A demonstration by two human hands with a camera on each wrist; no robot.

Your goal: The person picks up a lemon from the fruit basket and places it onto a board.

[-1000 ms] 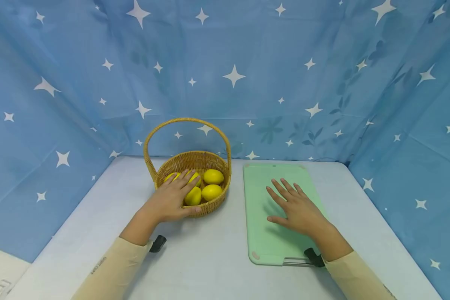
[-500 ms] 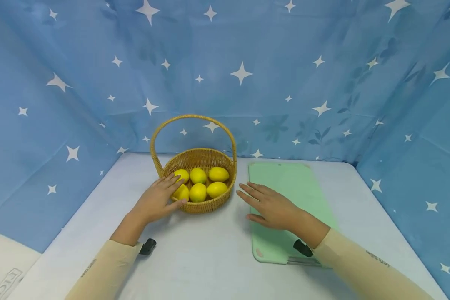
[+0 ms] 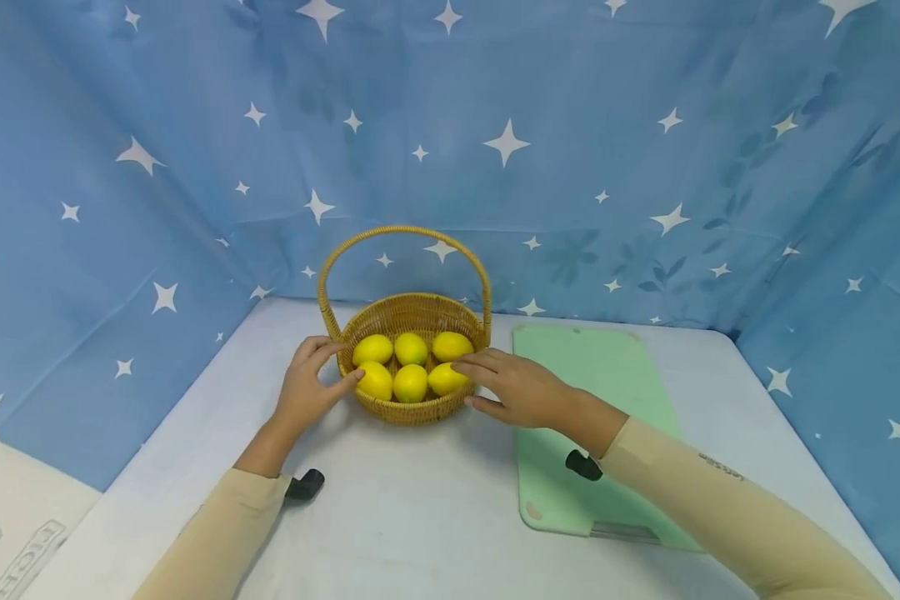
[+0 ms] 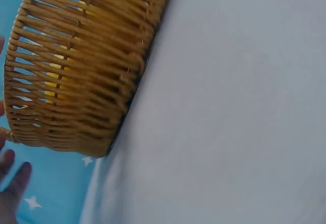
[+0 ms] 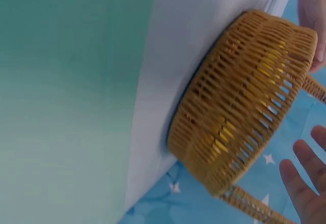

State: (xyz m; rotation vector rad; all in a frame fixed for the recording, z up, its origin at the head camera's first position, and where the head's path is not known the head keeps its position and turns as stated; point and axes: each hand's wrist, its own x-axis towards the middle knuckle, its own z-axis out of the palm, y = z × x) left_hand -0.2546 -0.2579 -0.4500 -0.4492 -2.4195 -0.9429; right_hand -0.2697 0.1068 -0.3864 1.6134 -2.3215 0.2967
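A wicker basket [image 3: 414,414] with a tall arched handle [image 3: 403,229] stands on the white table in the head view, holding several yellow lemons [image 3: 410,383]. My left hand [image 3: 305,390] is at the basket's left side, fingers near the handle's base and thumb over the front left rim. At the right side, my right hand [image 3: 523,392] reaches over the rim, fingertips over the front right lemon. Whether they touch it I cannot tell. In the right wrist view, the fingers [image 5: 300,165] are spread apart from the woven wall [image 5: 239,102]. Neither hand grips anything.
A pale green cutting board [image 3: 551,475] lies to the right of the basket, partly under my right forearm. Behind the table hangs a blue curtain [image 3: 570,125] with white stars. A black wrist mount [image 3: 305,485] juts from my left sleeve.
My right hand has moved left from above the cutting board to the basket's right side. My left hand has drawn back from over the lemons to the basket's left side.
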